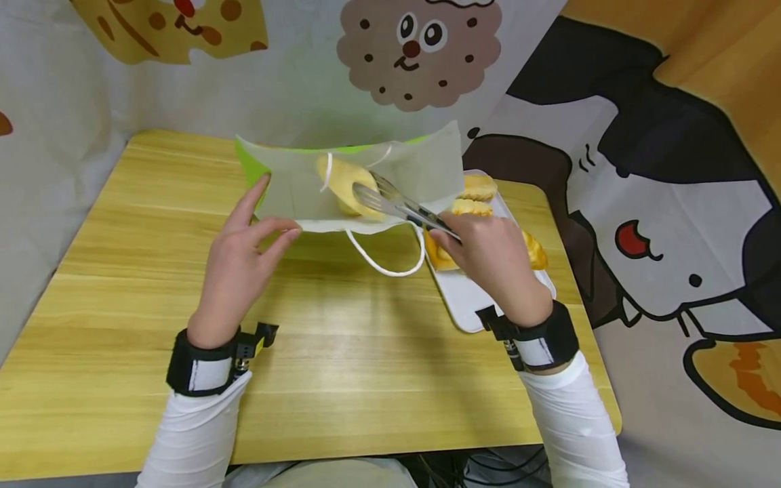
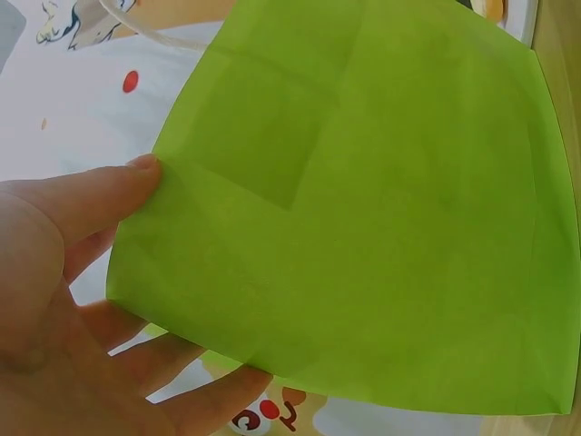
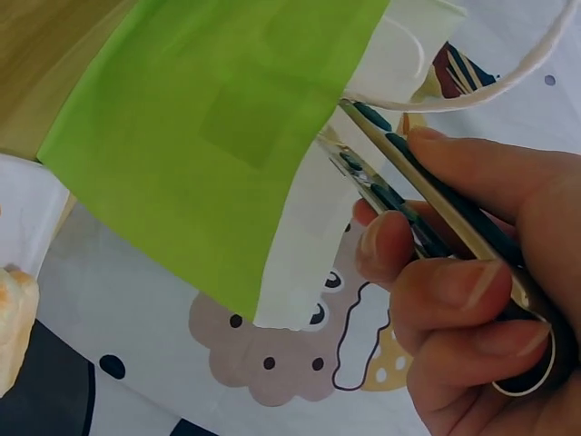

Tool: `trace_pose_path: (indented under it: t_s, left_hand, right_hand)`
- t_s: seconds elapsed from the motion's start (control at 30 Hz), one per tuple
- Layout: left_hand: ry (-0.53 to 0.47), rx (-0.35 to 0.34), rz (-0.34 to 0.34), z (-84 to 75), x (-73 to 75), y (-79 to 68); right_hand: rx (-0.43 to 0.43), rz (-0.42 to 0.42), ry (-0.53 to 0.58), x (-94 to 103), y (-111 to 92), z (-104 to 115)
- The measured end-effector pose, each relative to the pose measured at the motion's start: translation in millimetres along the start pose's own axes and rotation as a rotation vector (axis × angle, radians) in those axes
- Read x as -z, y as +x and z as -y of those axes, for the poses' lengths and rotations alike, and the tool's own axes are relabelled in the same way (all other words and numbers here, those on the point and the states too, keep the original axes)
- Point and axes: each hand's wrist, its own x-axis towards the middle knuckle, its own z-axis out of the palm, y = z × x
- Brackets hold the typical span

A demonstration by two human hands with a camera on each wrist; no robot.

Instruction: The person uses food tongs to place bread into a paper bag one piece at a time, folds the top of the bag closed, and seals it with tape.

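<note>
A green paper bag (image 2: pixel 363 236) with a pale inside stands with its mouth open toward the head camera. My left hand (image 1: pixel 244 254) holds the bag at its left end, the thumb and one finger at the near rim and another finger stretched to the left corner. My right hand (image 1: pixel 491 257) grips metal food tongs (image 3: pixel 390 195) with dark patterned handles. The fork-like tong tips reach into the bag mouth and overlap a pale oval bread (image 1: pixel 338 174) inside. In the right wrist view the bag wall hides those tips.
On the right, partly behind the bag and my right hand, lies a white tray (image 1: pixel 460 305) with several golden breads (image 1: pixel 535 251). A white cord handle (image 1: pixel 390 273) loops from the bag's near rim over the wooden table (image 1: pixel 342 379). Printed cloth (image 1: pixel 421 61) hangs behind.
</note>
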Motion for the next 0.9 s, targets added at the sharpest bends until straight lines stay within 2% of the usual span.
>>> trace_pose_path:
  t_s: [0.63, 0.9]
  left_hand:
    - [0.006, 0.018, 0.015, 0.8, -0.2, 1.5]
    - [0.010, 0.033, 0.015, 1.3, 0.2, 1.4]
  right_hand:
    - [0.009, 0.034, -0.026, 1.4, 5.7, -0.4]
    - [-0.040, 0.076, 0.015, -1.1, 5.3, 0.7]
